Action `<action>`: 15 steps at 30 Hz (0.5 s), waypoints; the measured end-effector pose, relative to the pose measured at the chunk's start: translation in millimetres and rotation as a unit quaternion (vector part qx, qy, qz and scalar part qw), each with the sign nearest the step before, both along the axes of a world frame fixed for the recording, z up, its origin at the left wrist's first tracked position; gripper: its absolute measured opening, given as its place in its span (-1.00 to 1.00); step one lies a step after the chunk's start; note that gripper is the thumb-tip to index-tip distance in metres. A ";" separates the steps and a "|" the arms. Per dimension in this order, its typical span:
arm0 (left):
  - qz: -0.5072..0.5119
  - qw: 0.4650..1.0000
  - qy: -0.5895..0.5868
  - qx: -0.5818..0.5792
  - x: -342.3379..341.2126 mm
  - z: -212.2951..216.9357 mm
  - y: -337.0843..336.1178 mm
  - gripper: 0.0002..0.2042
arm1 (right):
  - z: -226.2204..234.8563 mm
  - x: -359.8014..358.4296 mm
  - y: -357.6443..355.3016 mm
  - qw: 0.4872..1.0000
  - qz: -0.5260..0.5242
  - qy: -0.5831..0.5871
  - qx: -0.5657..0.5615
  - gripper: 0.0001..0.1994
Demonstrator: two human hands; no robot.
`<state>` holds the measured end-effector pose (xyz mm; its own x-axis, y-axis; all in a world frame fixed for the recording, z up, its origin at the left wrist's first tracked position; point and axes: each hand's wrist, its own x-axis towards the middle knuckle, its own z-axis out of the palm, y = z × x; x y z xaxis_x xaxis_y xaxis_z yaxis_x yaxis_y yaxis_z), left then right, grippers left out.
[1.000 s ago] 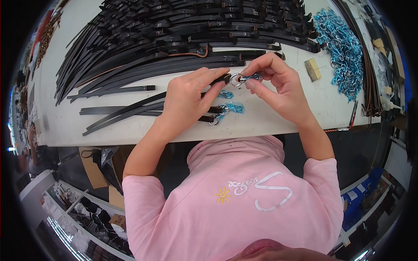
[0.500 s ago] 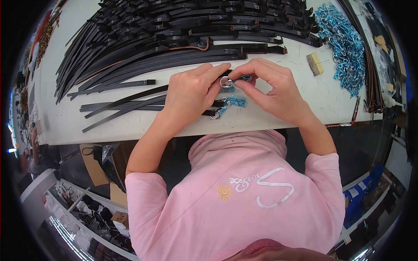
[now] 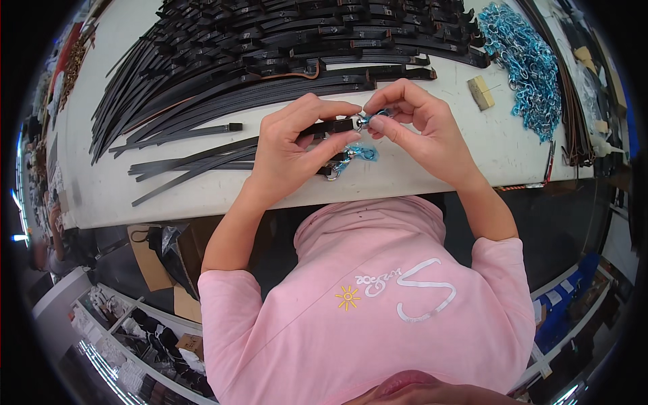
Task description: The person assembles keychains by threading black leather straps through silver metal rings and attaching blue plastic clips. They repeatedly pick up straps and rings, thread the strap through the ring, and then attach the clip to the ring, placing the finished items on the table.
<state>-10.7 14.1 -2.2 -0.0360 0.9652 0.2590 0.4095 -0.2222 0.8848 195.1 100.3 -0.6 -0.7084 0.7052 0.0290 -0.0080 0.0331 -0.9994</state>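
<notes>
My left hand [image 3: 289, 148] pinches the end of a black leather strap [image 3: 331, 127] between thumb and fingers. At the strap's tip is a metal snap hook [image 3: 363, 122] with some blue wrapping, and my right hand [image 3: 426, 135] closes thumb and fingertips on it. The strap's end seems looped around the hook's ring. Just below my left hand lie more black straps [image 3: 196, 166], their ends fitted with rings and blue-wrapped hooks [image 3: 352, 156]. My left palm and fingers hide part of these straps.
A large heap of black straps [image 3: 297, 40] fills the far side of the white table [image 3: 101, 196]. At the right are a pile of blue-wrapped hooks [image 3: 523, 67], a yellowish block [image 3: 481, 93] with a thin pin, and long brown strips [image 3: 574, 128]. Cardboard boxes [image 3: 150, 256] stand below.
The ring stood upright between my hands; now the strap end lies flatter, with the hook drawn out to the right. My left fingers have opened around the strap, thumb now below it.
</notes>
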 end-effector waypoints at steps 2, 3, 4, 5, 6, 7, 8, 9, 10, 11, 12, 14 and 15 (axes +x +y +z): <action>0.000 1.000 0.012 -0.021 0.6 3.1 -4.3 -0.69 | 0.9 2.0 -3.1 0.997 0.004 0.018 -0.074 -0.80; -0.001 0.999 0.018 -0.033 1.4 4.8 -5.7 -0.69 | 0.7 3.1 -4.3 0.993 0.006 0.026 -0.112 -0.80; -0.004 0.999 0.020 -0.030 1.5 4.0 -5.9 -0.69 | 0.2 4.1 -4.1 0.993 0.010 0.028 -0.118 -0.80; -0.005 0.999 0.022 -0.027 1.7 2.7 -6.8 -0.68 | -0.5 5.0 -3.0 0.992 0.015 0.030 -0.125 -0.79; -0.007 0.999 0.024 -0.025 2.2 1.7 -7.3 -0.68 | -1.1 5.7 -2.1 0.991 0.020 0.032 -0.132 -0.79; -0.005 0.999 0.029 -0.023 2.8 1.2 -7.6 -0.68 | -1.5 6.0 -2.0 0.990 0.020 0.031 -0.135 -0.79; -0.004 0.999 0.034 -0.022 3.7 0.4 -8.1 -0.67 | -2.1 6.3 -2.4 0.990 0.020 0.030 -0.138 -0.80; -0.002 0.999 0.039 -0.021 4.5 -0.1 -8.4 -0.67 | -2.7 6.6 -3.0 0.989 0.019 0.029 -0.141 -0.80; -0.004 0.999 0.038 -0.025 4.8 -0.5 -8.8 -0.66 | -3.2 7.0 -3.4 0.990 0.018 0.029 -0.139 -0.80; -0.005 0.999 0.036 -0.030 4.4 -0.6 -9.1 -0.66 | -3.1 7.2 -3.6 0.990 0.018 0.029 -0.137 -0.80; -0.006 0.999 0.035 -0.034 4.0 -0.8 -9.3 -0.65 | -2.9 7.7 -4.0 0.990 0.018 0.028 -0.135 -0.79; -0.017 0.998 0.047 -0.026 3.1 -1.6 -8.6 -0.65 | -2.2 9.4 -4.9 0.989 0.018 0.035 -0.145 -0.79; -0.023 0.998 0.053 -0.022 2.9 -1.7 -8.7 -0.65 | -2.2 10.1 -5.3 0.988 0.018 0.038 -0.150 -0.79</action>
